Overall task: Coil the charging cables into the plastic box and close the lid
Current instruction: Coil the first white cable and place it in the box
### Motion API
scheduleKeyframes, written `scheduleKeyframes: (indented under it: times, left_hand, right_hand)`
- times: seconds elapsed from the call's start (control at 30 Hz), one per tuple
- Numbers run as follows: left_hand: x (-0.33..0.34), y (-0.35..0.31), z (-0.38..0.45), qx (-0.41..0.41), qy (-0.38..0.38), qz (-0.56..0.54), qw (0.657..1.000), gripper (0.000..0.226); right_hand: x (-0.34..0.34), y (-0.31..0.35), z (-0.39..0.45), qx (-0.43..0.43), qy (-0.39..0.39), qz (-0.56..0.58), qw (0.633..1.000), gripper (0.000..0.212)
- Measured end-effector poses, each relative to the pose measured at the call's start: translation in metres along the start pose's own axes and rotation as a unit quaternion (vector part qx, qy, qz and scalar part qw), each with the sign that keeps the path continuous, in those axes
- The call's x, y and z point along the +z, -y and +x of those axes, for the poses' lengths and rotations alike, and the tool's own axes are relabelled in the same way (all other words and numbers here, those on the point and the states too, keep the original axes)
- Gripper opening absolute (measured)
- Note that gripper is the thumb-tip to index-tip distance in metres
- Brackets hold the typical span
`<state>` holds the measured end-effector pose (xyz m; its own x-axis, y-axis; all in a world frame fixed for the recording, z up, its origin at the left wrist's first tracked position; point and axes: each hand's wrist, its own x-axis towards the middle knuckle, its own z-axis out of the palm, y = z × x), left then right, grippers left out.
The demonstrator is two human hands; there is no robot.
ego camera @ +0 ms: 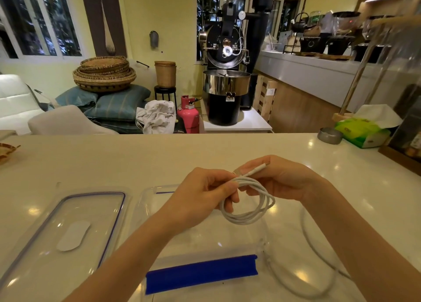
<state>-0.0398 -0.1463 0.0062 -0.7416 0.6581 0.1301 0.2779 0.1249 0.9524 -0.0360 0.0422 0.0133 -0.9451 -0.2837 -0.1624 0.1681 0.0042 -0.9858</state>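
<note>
A white charging cable (pixel 248 217) hangs as a small coil of loops above the clear plastic box (pixel 205 244). My left hand (pixel 205 192) pinches the top of the coil. My right hand (pixel 280 178) holds the cable's plug end, which points up to the right. The box stands open on the counter below my hands, with a blue clip (pixel 201 273) on its near edge. Its clear lid (pixel 66 231), edged with a blue seal, lies flat to the left of the box. A second white cable (pixel 319 253) lies loose on the counter at the right, partly under my right forearm.
The white counter (pixel 114 160) runs wide ahead. A grey ashtray (pixel 329 135) and a green tissue box (pixel 362 131) sit at its far right, next to a wooden stand. A woven basket (pixel 5 151) pokes in at the far left edge.
</note>
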Motion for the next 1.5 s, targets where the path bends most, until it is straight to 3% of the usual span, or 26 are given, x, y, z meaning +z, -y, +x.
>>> scheduleKeyframes:
  times: [0.1,0.2,0.33,0.43,0.53,0.63,0.77,0.9,1.07,1.3,1.4,1.5]
  left_hand:
    - [-0.001,0.000,0.001,-0.046,0.018,-0.038,0.998,0.021]
    - [0.000,0.000,-0.001,-0.082,0.071,-0.073,0.991,0.021]
    - [-0.002,-0.003,-0.003,-0.099,0.115,-0.060,0.987,0.021]
    - [-0.008,-0.006,-0.003,-0.106,0.116,-0.034,0.987,0.020]
    - [-0.016,-0.006,-0.003,-0.121,0.105,-0.004,0.987,0.019]
    - [-0.027,0.000,0.002,-0.156,0.083,0.043,0.983,0.018]
    - [-0.036,0.010,0.015,-0.200,0.077,0.119,0.969,0.018]
    - [-0.028,0.018,0.026,-0.214,0.096,0.182,0.955,0.019]
    - [-0.013,0.026,0.033,-0.226,0.130,0.193,0.946,0.022]
    - [-0.001,0.041,0.031,-0.217,0.100,0.264,0.935,0.023]
    - [0.005,0.044,0.033,-0.156,0.101,0.400,0.897,0.029]
    - [0.009,0.044,0.034,-0.123,0.113,0.521,0.837,0.025]
  right_hand:
    - [0.002,0.001,0.000,-0.043,-0.042,-0.011,0.998,0.019]
    - [0.008,-0.001,0.001,-0.062,-0.050,0.020,0.997,0.012]
    - [0.013,-0.004,0.004,-0.042,0.003,0.046,0.998,0.015]
    - [0.011,-0.002,0.006,-0.008,0.045,0.016,0.999,0.024]
    - [0.006,0.001,0.007,0.039,0.029,-0.040,0.998,0.048]
    - [0.004,0.005,0.003,0.034,0.003,-0.143,0.989,0.051]
    - [0.009,0.005,0.001,-0.042,-0.036,-0.343,0.938,0.024]
    - [0.012,-0.005,0.004,-0.098,-0.070,-0.461,0.879,0.022]
    - [0.015,-0.020,0.006,-0.108,-0.093,-0.514,0.846,0.020]
    - [0.026,-0.029,0.003,-0.106,-0.075,-0.620,0.773,0.019]
    - [0.033,-0.028,0.007,-0.108,-0.071,-0.678,0.724,0.019]
    - [0.038,-0.027,0.009,-0.098,-0.061,-0.725,0.679,0.019]
